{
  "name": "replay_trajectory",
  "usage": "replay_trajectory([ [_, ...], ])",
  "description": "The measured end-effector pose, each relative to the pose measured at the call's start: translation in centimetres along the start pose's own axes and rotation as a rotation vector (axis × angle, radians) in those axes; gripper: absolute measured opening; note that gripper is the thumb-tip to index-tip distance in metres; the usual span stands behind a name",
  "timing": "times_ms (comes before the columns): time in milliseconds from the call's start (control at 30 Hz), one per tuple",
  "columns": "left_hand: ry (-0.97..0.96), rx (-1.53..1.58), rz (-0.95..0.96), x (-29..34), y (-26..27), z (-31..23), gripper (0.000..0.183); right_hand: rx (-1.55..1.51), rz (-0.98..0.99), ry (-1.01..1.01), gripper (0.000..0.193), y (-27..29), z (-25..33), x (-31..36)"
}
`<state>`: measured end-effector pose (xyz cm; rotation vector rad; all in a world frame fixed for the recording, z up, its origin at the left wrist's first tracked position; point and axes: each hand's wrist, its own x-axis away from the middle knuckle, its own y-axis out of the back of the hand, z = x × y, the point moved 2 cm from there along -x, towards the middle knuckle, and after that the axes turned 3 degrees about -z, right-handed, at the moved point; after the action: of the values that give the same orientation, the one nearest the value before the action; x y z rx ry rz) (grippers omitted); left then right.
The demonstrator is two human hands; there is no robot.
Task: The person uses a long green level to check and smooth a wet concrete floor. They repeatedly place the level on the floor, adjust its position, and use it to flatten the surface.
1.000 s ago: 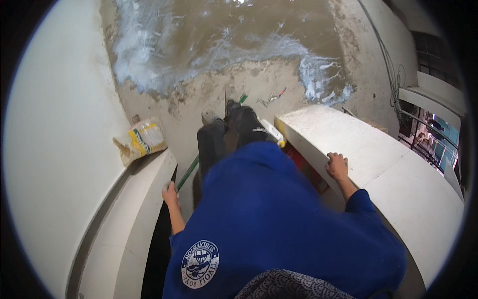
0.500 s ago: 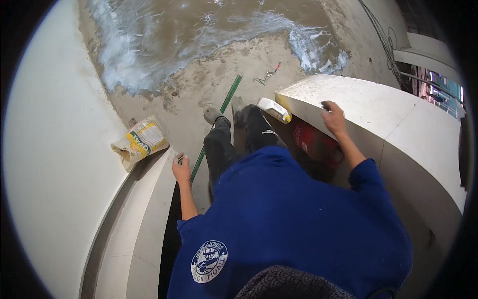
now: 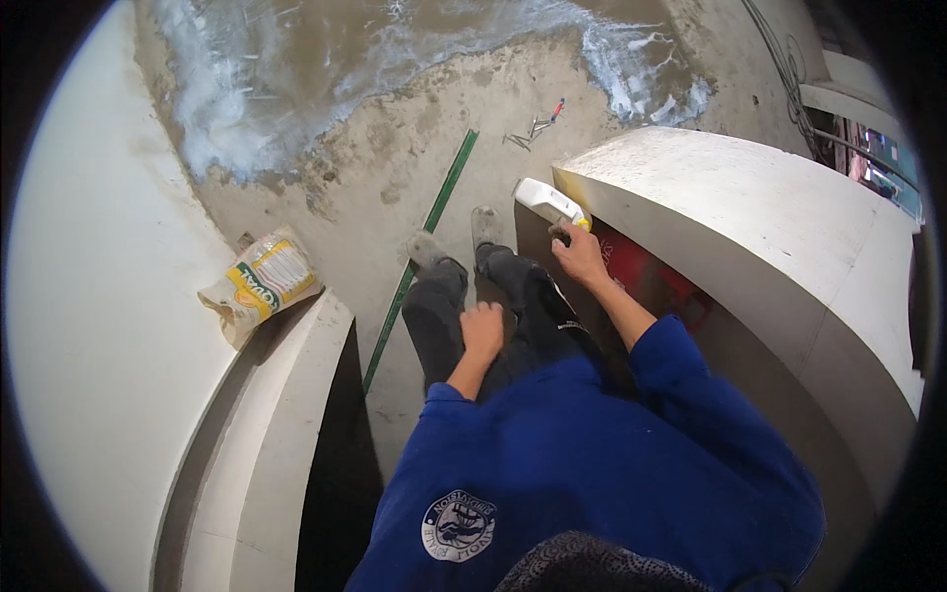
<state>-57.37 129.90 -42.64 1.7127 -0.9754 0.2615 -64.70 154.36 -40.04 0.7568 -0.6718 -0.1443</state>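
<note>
The right hand (image 3: 580, 255) grips a white plastic tool (image 3: 548, 202) beside the smooth counter (image 3: 750, 227), while the left hand (image 3: 481, 329) rests curled and empty above the dusty concrete floor (image 3: 395, 168).

Head-worn fisheye, steeply downward view

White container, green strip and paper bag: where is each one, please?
white container (image 3: 546, 200), head view, on its handle end.
green strip (image 3: 434, 222), head view, on its upper half.
paper bag (image 3: 261, 281), head view, on its printed face.
</note>
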Motion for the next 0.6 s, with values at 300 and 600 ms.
replay_trajectory([
  [300,0.17,0.791,0.443,14.7,-8.9,-2.7,0.028,-0.006,0.094,-0.047,0.03,-5.8,-2.4,-2.6],
  [600,0.247,1.005,-0.09,5.1,-8.5,8.6,0.017,-0.103,0.227,-0.245,0.028,-25.4,-10.6,-17.1],
])
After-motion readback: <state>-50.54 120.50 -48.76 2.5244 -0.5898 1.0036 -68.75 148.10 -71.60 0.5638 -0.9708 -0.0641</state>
